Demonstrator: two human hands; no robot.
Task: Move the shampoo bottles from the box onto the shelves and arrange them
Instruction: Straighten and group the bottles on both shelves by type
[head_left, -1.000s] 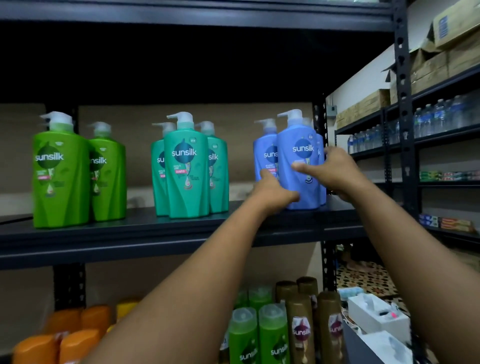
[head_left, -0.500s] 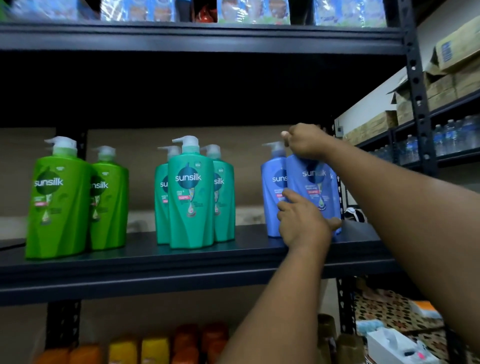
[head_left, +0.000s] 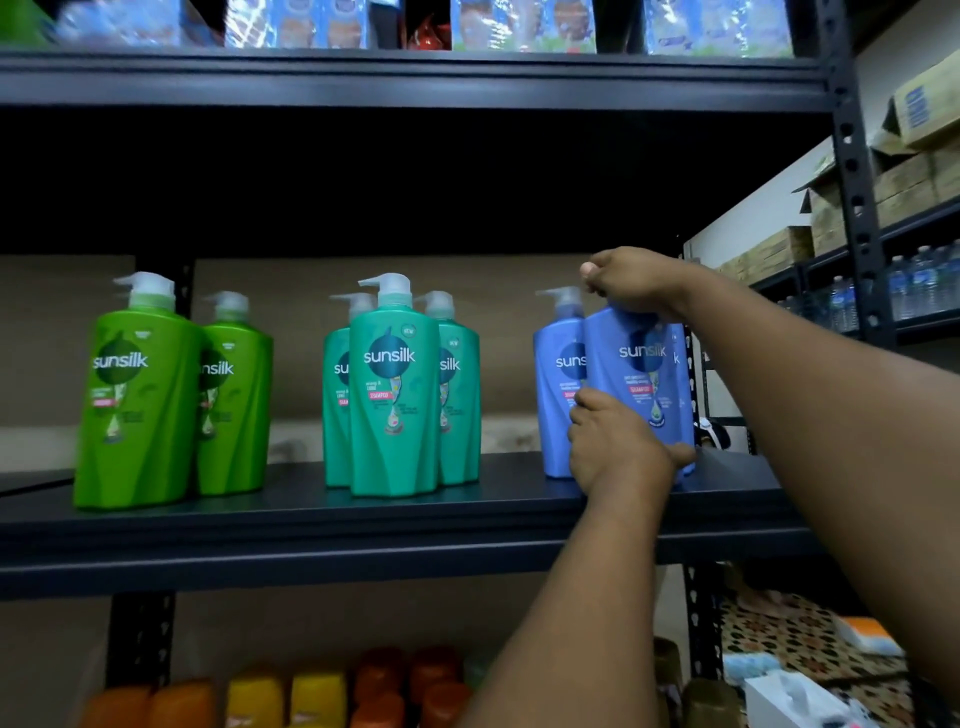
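Since half a second ago the hands have hardly shifted; the front blue bottle (head_left: 641, 384) has settled a little more upright between them. It is a blue Sunsilk pump bottle with a white logo and a small pink band on its label, standing at the right end of the dark shelf (head_left: 363, 519). The right hand (head_left: 636, 283) is curled over its pump top, which is hidden under the fingers, and the left hand (head_left: 615, 447) grips its lower left side, thumb hooked round the base. A second blue bottle (head_left: 558, 384) stands just behind and left, touching or nearly so; a third may sit behind the right edge, though only a sliver of label shows. Further left stand three teal bottles (head_left: 395, 395) in a cluster and two green bottles (head_left: 140, 400). Orange and yellow bottles (head_left: 291, 696) fill the shelf below. Water bottles (head_left: 924, 286) line the neighbouring rack.
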